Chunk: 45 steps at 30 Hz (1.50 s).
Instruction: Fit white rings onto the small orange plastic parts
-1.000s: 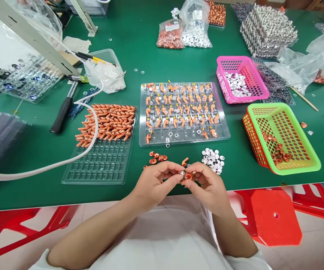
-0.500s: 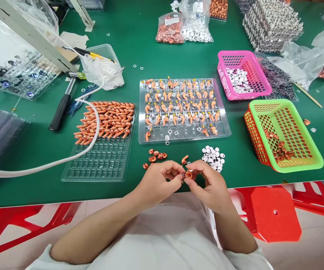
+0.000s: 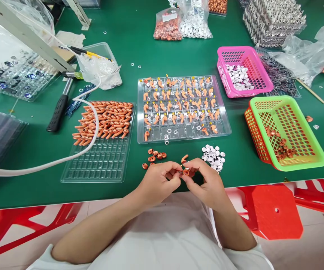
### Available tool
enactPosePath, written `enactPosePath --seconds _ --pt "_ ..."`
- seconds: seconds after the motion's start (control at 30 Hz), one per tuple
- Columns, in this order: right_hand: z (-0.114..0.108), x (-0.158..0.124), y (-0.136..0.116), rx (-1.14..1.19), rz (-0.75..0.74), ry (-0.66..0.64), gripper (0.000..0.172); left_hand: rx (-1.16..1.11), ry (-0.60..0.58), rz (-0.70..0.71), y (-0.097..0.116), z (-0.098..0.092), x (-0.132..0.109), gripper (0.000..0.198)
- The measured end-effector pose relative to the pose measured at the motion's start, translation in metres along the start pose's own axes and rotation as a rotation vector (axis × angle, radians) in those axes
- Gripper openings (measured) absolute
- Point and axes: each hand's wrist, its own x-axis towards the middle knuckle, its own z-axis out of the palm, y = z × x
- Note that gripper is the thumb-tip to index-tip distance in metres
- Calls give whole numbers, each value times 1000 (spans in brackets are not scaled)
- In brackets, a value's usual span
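My left hand (image 3: 161, 179) and my right hand (image 3: 209, 183) meet at the table's front edge, fingertips almost touching. In my right hand's pinch is a small orange hollow part (image 3: 186, 172) with a round opening. My left fingertips are closed beside it on something small and dark, mostly hidden by the fingers. Just beyond the hands lies a curved orange tube piece (image 3: 184, 158). Orange round caps (image 3: 151, 159) are scattered by my left hand, and a pile of white discs (image 3: 214, 156) lies beyond my right hand.
A clear tray (image 3: 226, 131) of curved orange pieces lies ahead. Another tray (image 3: 94, 174) with stacked orange pieces is left, crossed by a white hose (image 3: 96, 129). A hammer (image 3: 57, 112) lies farther left. Pink (image 3: 265, 84) and green (image 3: 320, 161) baskets stand right. A red stool (image 3: 276, 217) is below.
The camera view has shifted slightly. Both hands stay together in the same pinch, with the orange hollow part turned a little between the fingertips.
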Motion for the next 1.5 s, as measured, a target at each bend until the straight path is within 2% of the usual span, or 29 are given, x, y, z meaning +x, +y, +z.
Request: enactPosePath --seconds 0.27,0.43,0.73,1.07,1.3,1.5 --pt "3 -4 -7 18 -25 -13 22 195 56 134 -2 -2 -7 19" --pt "7 -3 -5 63 7 9 20 114 63 87 -3 -4 -4 18" --pt "5 -7 3 300 109 36 15 -101 47 -35 4 -5 0 17" --pt "4 -14 5 418 190 51 14 -55 93 61 3 1 0 18" --pt "2 -14 6 503 268 36 18 -39 50 107 8 -3 -4 22" --pt "3 -12 7 512 256 52 20 -10 71 98 9 -4 -4 22"
